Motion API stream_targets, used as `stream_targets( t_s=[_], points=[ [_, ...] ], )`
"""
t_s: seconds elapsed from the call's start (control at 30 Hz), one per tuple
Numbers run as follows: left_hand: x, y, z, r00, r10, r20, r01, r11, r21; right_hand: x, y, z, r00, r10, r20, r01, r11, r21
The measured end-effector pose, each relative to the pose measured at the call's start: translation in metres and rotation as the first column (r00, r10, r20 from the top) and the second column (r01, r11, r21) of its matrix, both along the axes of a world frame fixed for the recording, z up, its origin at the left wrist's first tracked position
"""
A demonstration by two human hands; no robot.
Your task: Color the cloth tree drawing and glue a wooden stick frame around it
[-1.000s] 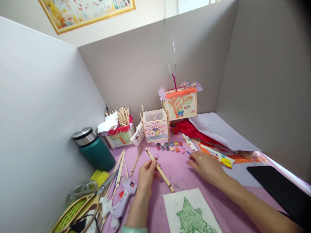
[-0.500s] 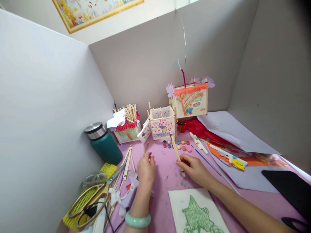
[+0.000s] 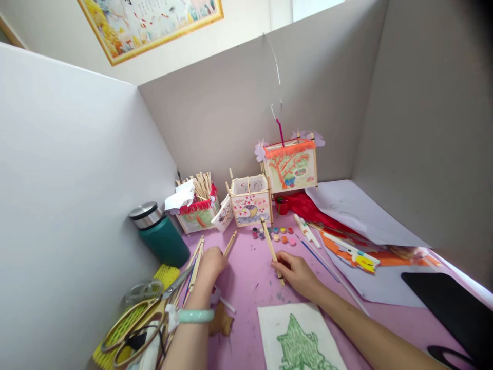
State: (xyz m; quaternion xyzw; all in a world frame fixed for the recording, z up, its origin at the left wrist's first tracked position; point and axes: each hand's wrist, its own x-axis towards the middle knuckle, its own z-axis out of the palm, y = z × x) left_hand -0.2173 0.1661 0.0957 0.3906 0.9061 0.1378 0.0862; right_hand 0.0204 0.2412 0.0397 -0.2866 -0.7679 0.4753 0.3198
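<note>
My right hand is closed around a long wooden stick, which slants up toward the paint pots. My left hand, with a pale green bangle on the wrist, reaches left and closes its fingers on the near end of another thin wooden stick lying on the pink mat. More loose sticks lie just left of that hand.
Paper lanterns and a box of sticks stand at the back. A teal flask, scissors and a glue gun sit left. A green drawing lies near; papers and a black pad lie right.
The long stick passed from my left hand to my right hand, which now holds it tilted upward. My left hand moved left and forward onto another stick.
</note>
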Motion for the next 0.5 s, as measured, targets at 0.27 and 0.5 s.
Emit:
stream_targets(
  t_s=[0.27,0.5],
  points=[
    [0.041,-0.027,0.021,0.960,-0.214,0.178,0.154,0.941,0.300,-0.002,-0.003,0.002,0.994,0.022,-0.105,-0.031,0.996,-0.083],
    [0.089,-0.003,-0.007,0.597,-0.522,0.609,0.000,0.759,0.651,-0.001,-0.005,0.008,0.986,-0.048,-0.160,0.045,0.999,-0.025]
  ],
)
